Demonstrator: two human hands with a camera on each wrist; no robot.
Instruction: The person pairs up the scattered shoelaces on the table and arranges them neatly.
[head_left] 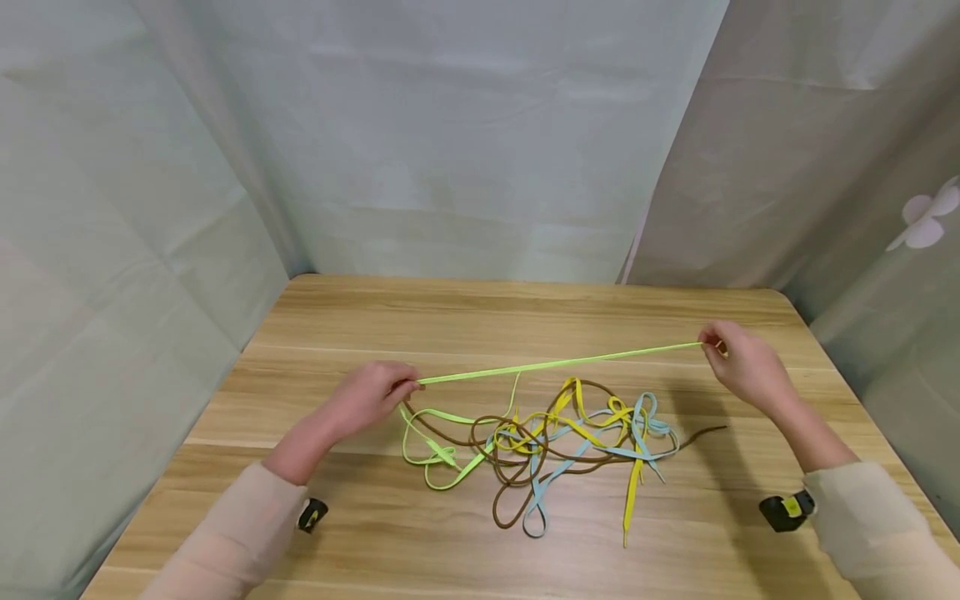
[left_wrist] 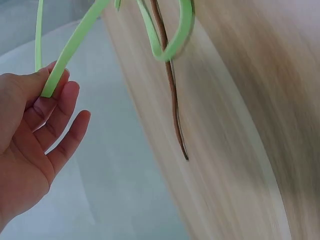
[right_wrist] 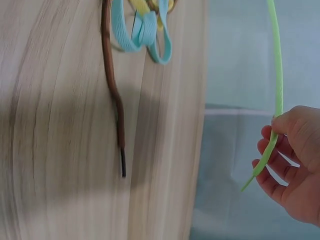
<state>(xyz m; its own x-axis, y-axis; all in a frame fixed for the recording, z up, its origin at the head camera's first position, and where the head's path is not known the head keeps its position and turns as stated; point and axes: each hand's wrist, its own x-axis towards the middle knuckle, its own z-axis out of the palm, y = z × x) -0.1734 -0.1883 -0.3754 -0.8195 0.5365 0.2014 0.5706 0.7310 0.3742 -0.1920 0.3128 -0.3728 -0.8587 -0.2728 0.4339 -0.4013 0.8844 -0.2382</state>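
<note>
A neon green shoelace (head_left: 558, 363) is stretched nearly straight above the table between both hands. My left hand (head_left: 375, 393) pinches it between thumb and fingers; in the left wrist view the lace (left_wrist: 75, 45) folds at the pinch. At the other side my right hand (head_left: 742, 360) pinches it near its end, and in the right wrist view the tipped end (right_wrist: 248, 181) hangs past the fingers. More of the green lace lies loose below, beside a tangle of a brown round lace (head_left: 501, 500), a yellow lace (head_left: 630, 504) and a light blue lace (head_left: 551, 477).
The laces lie on a wood-grain table (head_left: 450, 321). Pale cloth curtains (head_left: 465, 150) hang behind it and at both sides. A black device (head_left: 786, 510) sits by the right wrist and another (head_left: 312, 515) by the left. The brown lace's end (right_wrist: 123, 162) points right.
</note>
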